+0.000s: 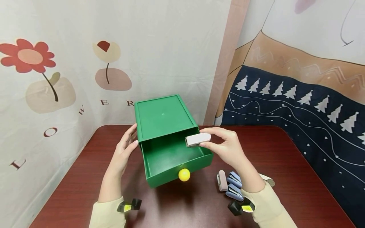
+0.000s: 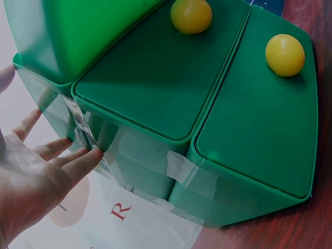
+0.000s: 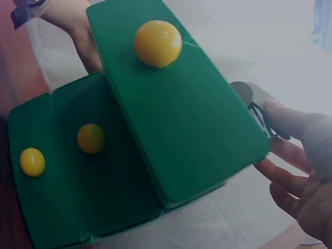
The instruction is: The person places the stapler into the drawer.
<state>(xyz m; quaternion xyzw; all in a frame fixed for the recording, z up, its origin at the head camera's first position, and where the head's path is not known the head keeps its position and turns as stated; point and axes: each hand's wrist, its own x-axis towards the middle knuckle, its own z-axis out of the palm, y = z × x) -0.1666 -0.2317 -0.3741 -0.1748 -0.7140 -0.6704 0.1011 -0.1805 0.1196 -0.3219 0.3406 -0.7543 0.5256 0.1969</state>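
A green drawer unit (image 1: 162, 117) stands on the table with its top drawer (image 1: 168, 177) pulled out. That drawer has a yellow round knob (image 1: 184, 174) and a bare floor. My right hand (image 1: 228, 148) pinches a pale small stapler (image 1: 198, 139) between thumb and fingers, over the right side of the open drawer. In the right wrist view, the stapler (image 3: 259, 101) appears just beyond the drawer's edge. My left hand (image 1: 122, 155) touches the unit's left side with extended fingers, seen on the taped wall (image 2: 135, 155) in the left wrist view.
Right of the unit lie a pink stapler (image 1: 222, 181) and two blue staplers (image 1: 234, 192). A whitish object (image 1: 267, 179) is partly hidden behind my right forearm. Two lower drawers (image 2: 259, 114) are closed. A printed curtain (image 1: 171, 47) hangs behind the table (image 1: 262, 142).
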